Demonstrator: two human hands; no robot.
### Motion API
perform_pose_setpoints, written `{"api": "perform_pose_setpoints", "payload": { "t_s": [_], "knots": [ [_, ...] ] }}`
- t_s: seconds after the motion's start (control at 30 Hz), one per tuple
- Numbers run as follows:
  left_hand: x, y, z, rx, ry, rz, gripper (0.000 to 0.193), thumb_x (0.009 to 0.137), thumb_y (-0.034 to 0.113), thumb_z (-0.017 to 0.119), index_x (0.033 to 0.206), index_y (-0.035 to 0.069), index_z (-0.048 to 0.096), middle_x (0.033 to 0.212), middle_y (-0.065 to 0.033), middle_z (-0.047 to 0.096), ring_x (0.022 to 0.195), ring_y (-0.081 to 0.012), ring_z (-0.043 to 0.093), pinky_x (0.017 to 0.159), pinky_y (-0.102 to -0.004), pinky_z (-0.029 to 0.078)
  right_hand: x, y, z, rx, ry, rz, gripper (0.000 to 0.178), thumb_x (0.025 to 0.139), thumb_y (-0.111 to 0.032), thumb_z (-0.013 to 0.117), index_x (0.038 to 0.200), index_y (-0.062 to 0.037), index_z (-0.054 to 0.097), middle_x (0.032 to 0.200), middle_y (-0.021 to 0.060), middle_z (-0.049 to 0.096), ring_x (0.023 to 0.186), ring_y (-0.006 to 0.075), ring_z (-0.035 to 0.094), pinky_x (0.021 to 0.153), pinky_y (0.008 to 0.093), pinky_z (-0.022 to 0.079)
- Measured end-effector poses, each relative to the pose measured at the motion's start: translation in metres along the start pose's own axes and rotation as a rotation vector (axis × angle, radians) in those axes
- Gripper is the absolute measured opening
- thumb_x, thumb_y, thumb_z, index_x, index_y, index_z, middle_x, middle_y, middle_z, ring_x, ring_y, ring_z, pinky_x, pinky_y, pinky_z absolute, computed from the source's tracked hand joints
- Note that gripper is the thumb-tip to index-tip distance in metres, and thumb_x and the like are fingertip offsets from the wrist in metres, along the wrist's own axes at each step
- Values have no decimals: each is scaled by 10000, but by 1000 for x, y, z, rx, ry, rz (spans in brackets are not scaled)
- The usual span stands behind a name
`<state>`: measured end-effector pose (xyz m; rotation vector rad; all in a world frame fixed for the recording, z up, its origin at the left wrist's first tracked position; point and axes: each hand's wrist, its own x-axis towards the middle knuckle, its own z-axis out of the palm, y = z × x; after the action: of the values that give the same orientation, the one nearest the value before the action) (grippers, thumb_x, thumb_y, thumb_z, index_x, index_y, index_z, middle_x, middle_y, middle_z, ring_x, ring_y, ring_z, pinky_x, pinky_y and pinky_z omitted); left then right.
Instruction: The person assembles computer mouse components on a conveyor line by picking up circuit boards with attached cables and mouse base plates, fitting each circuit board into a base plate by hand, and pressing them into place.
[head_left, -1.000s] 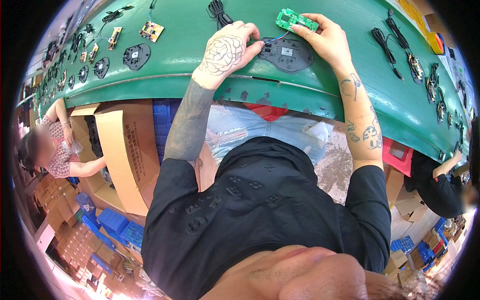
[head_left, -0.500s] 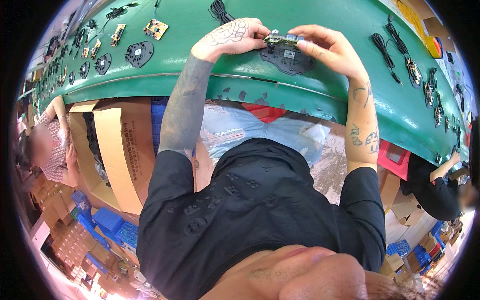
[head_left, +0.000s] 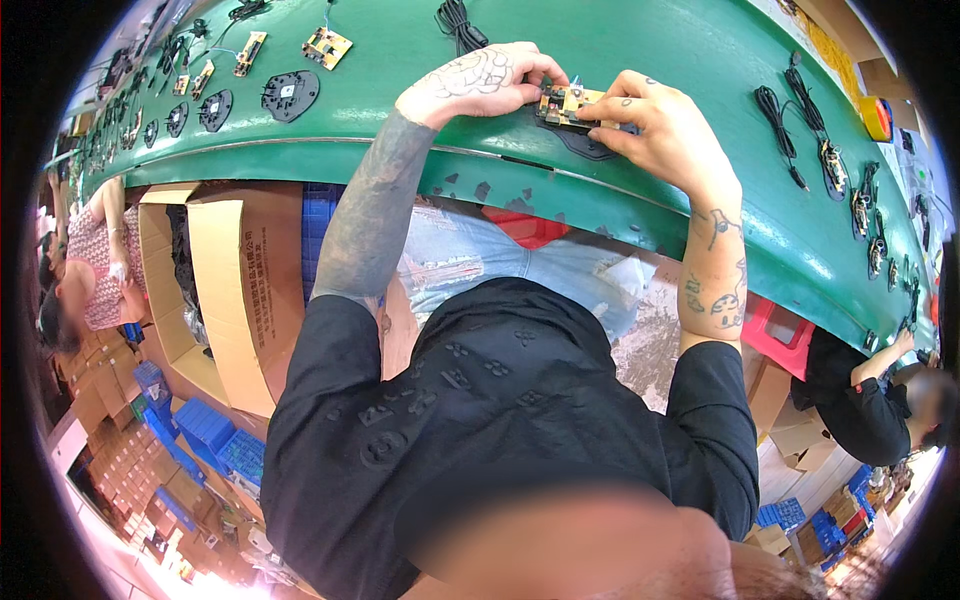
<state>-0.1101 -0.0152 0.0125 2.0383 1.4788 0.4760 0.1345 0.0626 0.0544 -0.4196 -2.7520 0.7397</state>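
Observation:
A yellow-tan circuit board (head_left: 562, 104) with small parts on it lies over a black plastic base plate (head_left: 578, 146), whose near edge shows below it. My left hand (head_left: 490, 82) is closed at the board's left end, thumb and fingertips on its edge. From the right, my right hand (head_left: 655, 122) grips the board's other side, its fingers covering part of it. How far the board sits into the plate is hidden. Behind my left hand lies a coiled black cable (head_left: 460, 27).
Black plates (head_left: 290, 95) and loose circuit boards (head_left: 327, 47) line the green bench (head_left: 400, 75) to the left. Cables (head_left: 778, 122) and wired assemblies (head_left: 832, 168) lie right, near a tape roll (head_left: 877, 118). An open carton (head_left: 228, 300) stands below; a person sits at each side.
The board has tipped from near edge-on to lying flatter over the plate, its top face showing. My right hand has come down and inward, fingers now over the board.

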Motion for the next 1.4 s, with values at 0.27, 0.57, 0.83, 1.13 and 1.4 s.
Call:
{"api": "perform_pose_setpoints", "payload": {
  "t_s": [0.27,0.57,0.83,1.13,1.4],
  "knots": [
    [-25,20,15,-57,299,47,244,892,130,663,1122,47,661,1017,-102,665,842,-246,649,762,-325,527,-4,5,0,-13,-90,58,217,790,-181,717,1002,-171,764,894,83,625,858,289,633,787,397,510],
    [-23,28,30,156,413,104,328,847,260,737,1097,54,688,1020,-99,640,919,-286,639,794,-368,520,-10,7,-1,-132,-22,31,217,816,-186,705,1021,-209,770,965,45,660,947,260,640,859,378,514],
    [-21,36,32,234,409,79,302,841,285,731,1050,70,698,986,-79,622,884,-269,625,775,-372,515,-30,-2,16,-337,20,-13,270,825,-102,644,1075,-154,731,1265,72,650,1126,270,620,940,388,513],
    [-20,40,29,297,407,105,301,827,314,739,1019,83,718,961,-55,624,878,-248,616,784,-363,509,-35,-5,19,-264,18,114,340,823,-81,633,1148,-172,678,1209,72,668,1095,278,625,911,410,531],
    [-11,34,25,316,372,123,342,828,391,721,977,84,707,987,-64,625,897,-257,617,810,-363,503,-31,-5,20,-306,24,157,322,865,-87,601,1168,-173,670,1222,72,653,1108,286,622,897,418,532]
  ]
}}
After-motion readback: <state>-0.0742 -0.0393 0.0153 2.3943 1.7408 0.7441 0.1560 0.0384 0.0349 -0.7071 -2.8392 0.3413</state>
